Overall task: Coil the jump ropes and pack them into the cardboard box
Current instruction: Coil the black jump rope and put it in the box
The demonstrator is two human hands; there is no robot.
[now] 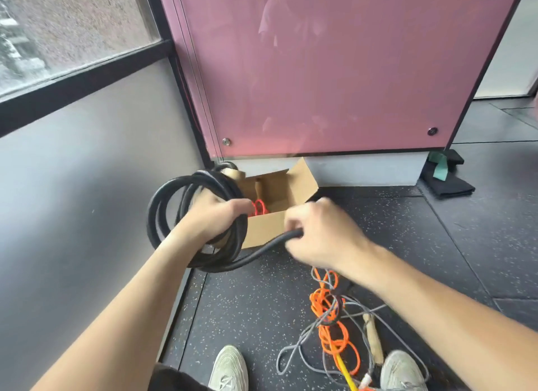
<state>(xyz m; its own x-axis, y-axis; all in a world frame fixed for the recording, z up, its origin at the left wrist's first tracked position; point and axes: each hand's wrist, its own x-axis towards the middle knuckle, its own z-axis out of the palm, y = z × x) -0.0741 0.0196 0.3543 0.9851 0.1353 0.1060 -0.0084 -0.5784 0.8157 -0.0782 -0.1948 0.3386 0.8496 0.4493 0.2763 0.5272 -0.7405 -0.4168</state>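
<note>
Head view: the open cardboard box (pixel 263 230), centre frame, holds a red rope (pixel 259 208) and a wooden handle (pixel 258 187). Before it, the left hand (pixel 215 216) clenches its fingers round the black rope coil (pixel 157 213); the right hand (pixel 320 233) grasps its loose tail.

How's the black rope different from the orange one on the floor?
The black rope is thick and looped neatly; the orange rope is thin and tangled. The left hand and right hand hold the black rope; the orange rope lies on the floor. Neither is in the box.
</note>
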